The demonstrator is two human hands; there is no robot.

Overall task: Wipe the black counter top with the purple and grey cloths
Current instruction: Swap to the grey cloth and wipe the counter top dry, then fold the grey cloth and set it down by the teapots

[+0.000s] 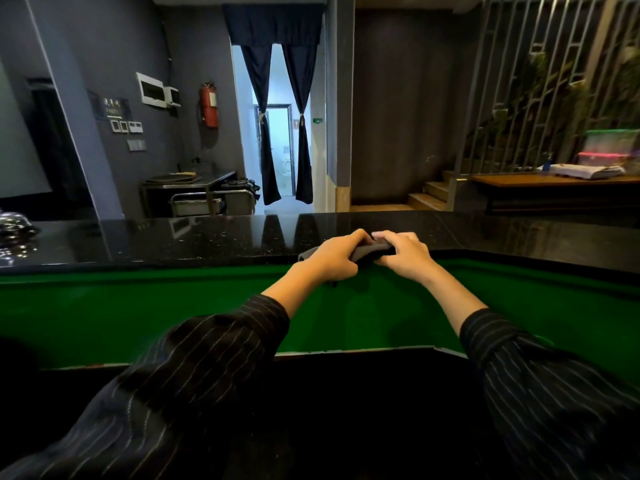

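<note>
Head view, and both hands are out at the near edge of the black counter top (207, 237), meeting on the grey cloth (367, 252). The left hand (334, 258) has its fingers curled over the cloth's left part. The right hand (403, 256) clamps the other end, fingers bent over the top of it. Neither hand is slack; both have a real hold.

The cloth is bunched into a narrow roll and lies right on the counter's front lip, above the green surface (173, 313) below. Its long axis runs left to right along that edge, with a loose tail poking out to the left past the left hand. No purple cloth can be seen from here.

My read is that the cloth is being gathered or folded ahead of a wiping pass, or that a pass is just starting; it's hard to call. The next move calls for the cloth to be flattened under a palm and swept along the glossy black top, which stretches wide to both sides.
</note>
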